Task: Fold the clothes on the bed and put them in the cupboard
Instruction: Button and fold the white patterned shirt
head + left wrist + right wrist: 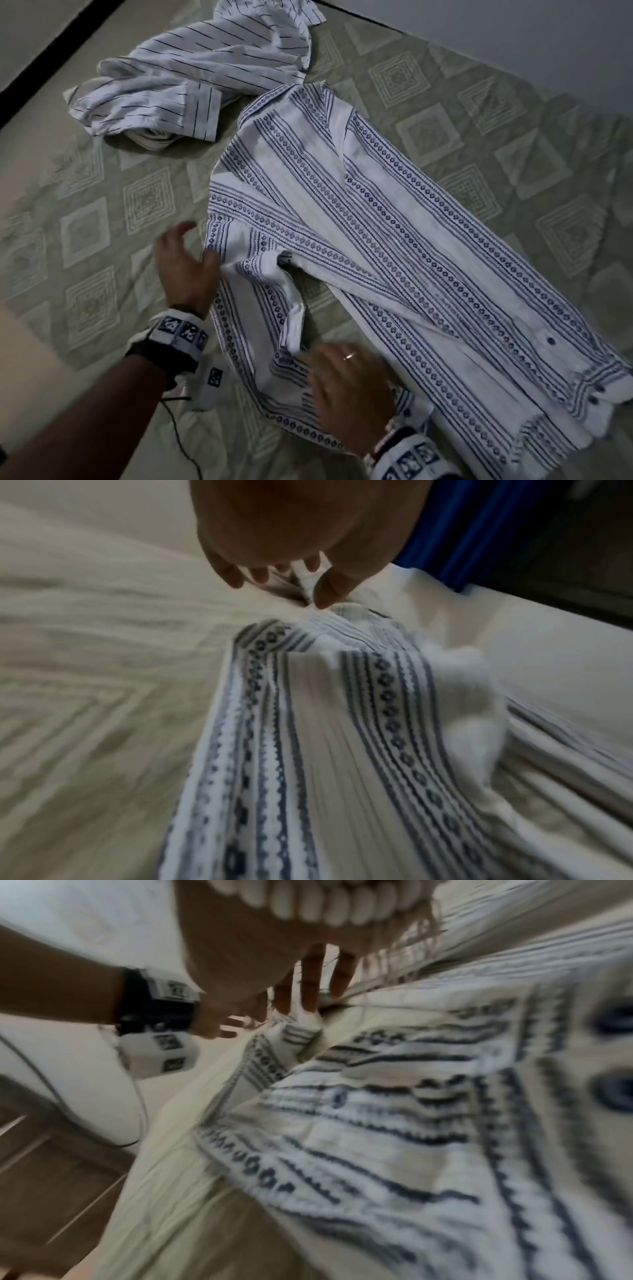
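A white shirt with blue patterned stripes (359,219) lies lengthwise on the bed, its near sleeve (260,308) bent back across the body. My left hand (185,260) hovers at the sleeve's left edge with fingers spread and loose; in the left wrist view the left hand (284,572) holds nothing, its thumb tip just at the cloth (308,723). Lying flat on the cuff end of the sleeve, my right hand (339,377) presses it down with straight fingers (310,988). A second white shirt with thin dark stripes (191,75) sits crumpled at the far left.
The bed has a pale green quilted cover (85,222) with diamond squares. A wall runs along its far right side and a dark bed edge (51,44) at the far left. A blue curtain (462,528) and brown wood panels (51,1177) show in the wrist views.
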